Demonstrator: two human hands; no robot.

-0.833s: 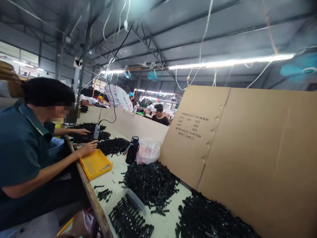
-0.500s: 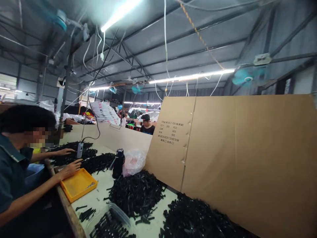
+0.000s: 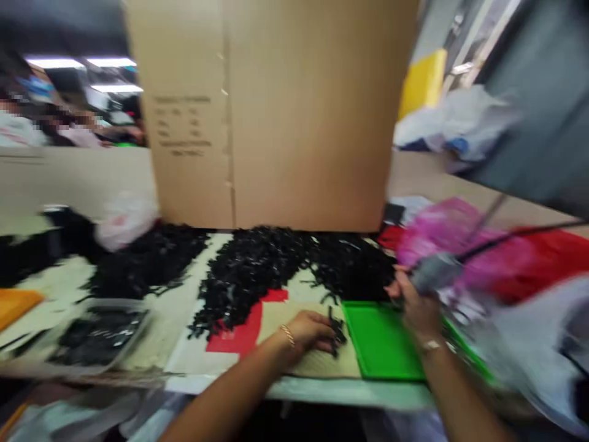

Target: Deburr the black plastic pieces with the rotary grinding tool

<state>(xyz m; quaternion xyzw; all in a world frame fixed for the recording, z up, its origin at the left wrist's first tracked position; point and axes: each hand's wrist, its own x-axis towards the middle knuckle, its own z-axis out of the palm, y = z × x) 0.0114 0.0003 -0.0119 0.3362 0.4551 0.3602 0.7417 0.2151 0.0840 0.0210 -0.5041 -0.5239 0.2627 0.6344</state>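
In the head view my left hand (image 3: 310,334) is over a piece of brown cardboard (image 3: 313,363) at the table's front. Its fingers are closed on a few small black plastic parts (image 3: 337,331). My right hand (image 3: 419,314) is raised above the green tray (image 3: 386,344), wrapped round a grey corded electric screwdriver (image 3: 436,271). Motion blur hides the screwdriver's tip. Behind my hands lies a heap of black plastic parts (image 3: 257,264), partly on a red sheet (image 3: 243,334). Another dark heap (image 3: 352,267) spreads behind the green tray.
A tall cardboard panel (image 3: 308,116) stands at the back. To the left are a clear tub (image 3: 99,337) of black parts, another black heap (image 3: 142,258) and a yellow-orange tray (image 3: 18,305). Pink (image 3: 442,233) and whitish plastic bags (image 3: 529,350) crowd the right.
The view has swung right and down, from a co-worker at the left to the bench before me. Both my hands now show, with black parts and the screwdriver.
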